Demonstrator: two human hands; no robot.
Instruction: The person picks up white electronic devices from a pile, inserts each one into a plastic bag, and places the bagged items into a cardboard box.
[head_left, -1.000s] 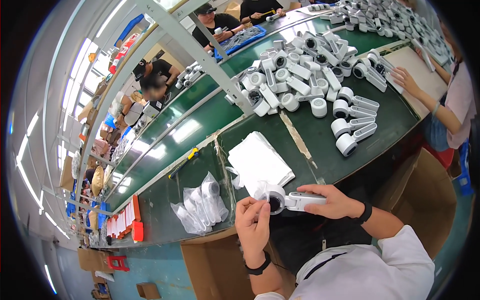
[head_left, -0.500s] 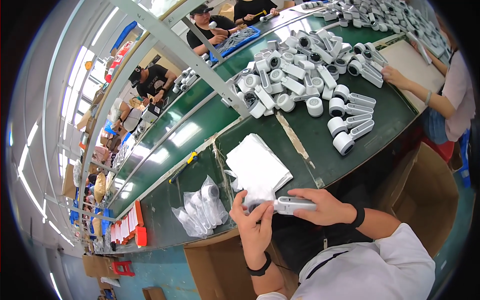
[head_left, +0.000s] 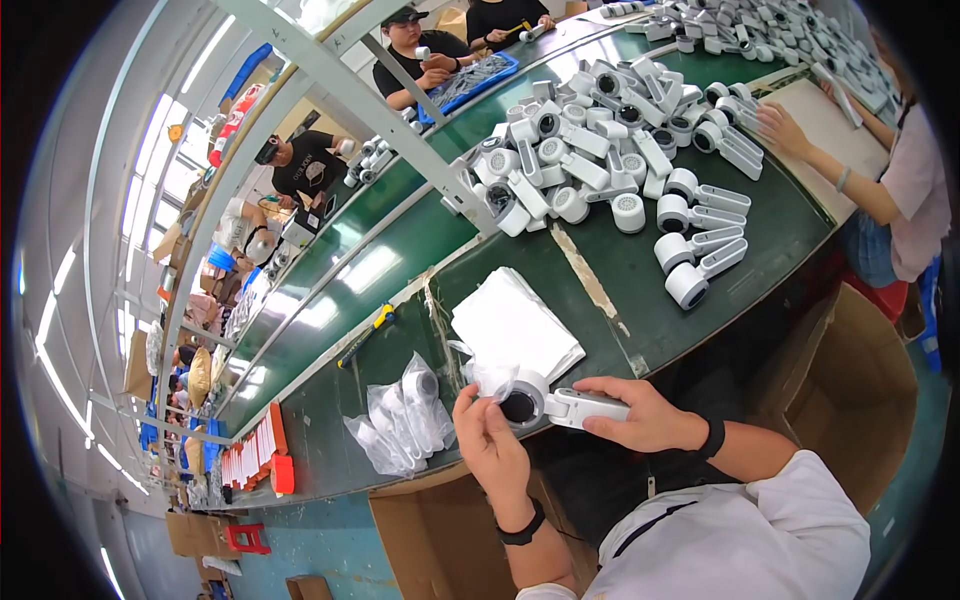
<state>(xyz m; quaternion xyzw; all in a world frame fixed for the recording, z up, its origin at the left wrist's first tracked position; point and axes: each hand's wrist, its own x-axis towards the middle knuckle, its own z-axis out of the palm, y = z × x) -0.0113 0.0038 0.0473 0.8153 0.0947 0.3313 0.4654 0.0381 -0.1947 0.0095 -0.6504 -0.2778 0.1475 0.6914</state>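
The white stack lies on the green tabletop, and the device is held at its near edge. The right hand is closed around the handle of the device. The left hand has its fingers bent at the round head, by a clear bag; I cannot tell if they pinch it. In this view, the head and the bag cover a part of the stack's near edge.

To the left of the stack lie wrapped devices, close to the left hand, and farther left a yellow and black tool. A worn strip runs just beside the stack, on its right. Farther to the right, four devices lie in a row. Beyond the stack there is a large pile, and a co-worker's hand is at the right side of this pile. A white post, also beyond the stack, crosses in front of the blue tray.
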